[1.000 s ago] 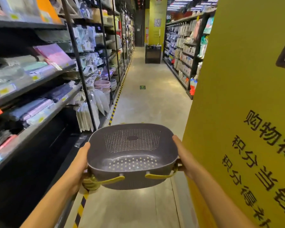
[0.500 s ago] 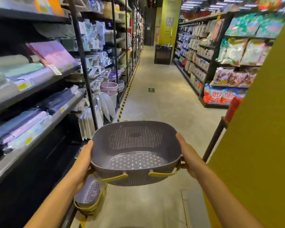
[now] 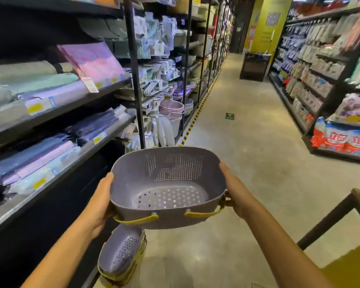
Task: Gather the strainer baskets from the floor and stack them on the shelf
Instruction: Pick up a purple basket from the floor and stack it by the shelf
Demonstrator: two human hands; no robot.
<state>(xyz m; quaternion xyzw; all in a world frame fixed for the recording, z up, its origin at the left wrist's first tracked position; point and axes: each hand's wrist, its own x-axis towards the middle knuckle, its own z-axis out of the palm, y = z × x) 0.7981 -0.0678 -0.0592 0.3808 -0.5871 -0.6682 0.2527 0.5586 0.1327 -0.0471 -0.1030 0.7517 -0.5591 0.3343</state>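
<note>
The step in hand is the carry: a grey-purple strainer basket [image 3: 166, 183] with yellow handles [image 3: 202, 214] is held roughly level at the lower centre of the frame, clear of the floor [image 3: 247, 163] and not yet on any shelf; the left hand [image 3: 98, 206] clasps its left end, thumb up by the rim and fingers hidden beneath; the right hand [image 3: 235, 194] clasps the right end likewise, its fingers seemingly curled at the handle there; so each grip is closed on the basket, neither one wide nor empty.

Below it, at the bottom of the frame just left of centre, more strainer baskets [image 3: 121, 256] lie nested and tipped on the floor, hard by the base of the shelving [image 3: 13, 206]; how many I cannot tell. That shelving fills the left of the frame, its tiers loaded with folded textiles [image 3: 40, 154]; no free spot for baskets shows plainly.

By my judgement the gathering is only partly done; the next move calls for picking a tier with room, turning the basket toward it, and setting it down base first so that later ones can nest inside; the floor pile then needs a stoop.
</note>
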